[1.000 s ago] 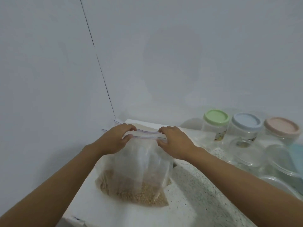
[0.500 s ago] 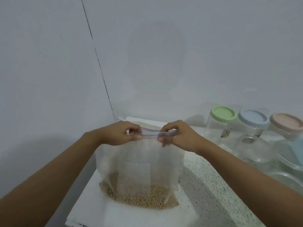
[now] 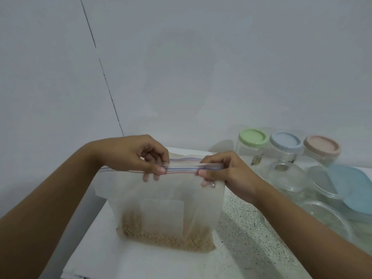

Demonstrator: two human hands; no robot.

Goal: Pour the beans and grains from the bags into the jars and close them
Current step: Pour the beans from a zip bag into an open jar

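Pinching zip strip of bean bag (image 3: 167, 208) w/ both hands: left hand (image 3: 138, 154) & right hand (image 3: 223, 170); fingers clamped on strip; bag upright on counter (image 3: 251, 238).

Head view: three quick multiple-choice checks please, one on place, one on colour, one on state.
1. The beans lie:
A at the bottom of the bag
B in a jar
C spilled on the counter

2. The lid nearest the bag is:
A red
B green
C black

3. The left hand and right hand:
A lie flat
B hold a jar
C pinch the bag's zip strip

Answers:
1 A, the beans pool low inside the bag.
2 B, the leftmost lid in the row is green.
3 C, thumbs and fingers of both hands clamp the strip.
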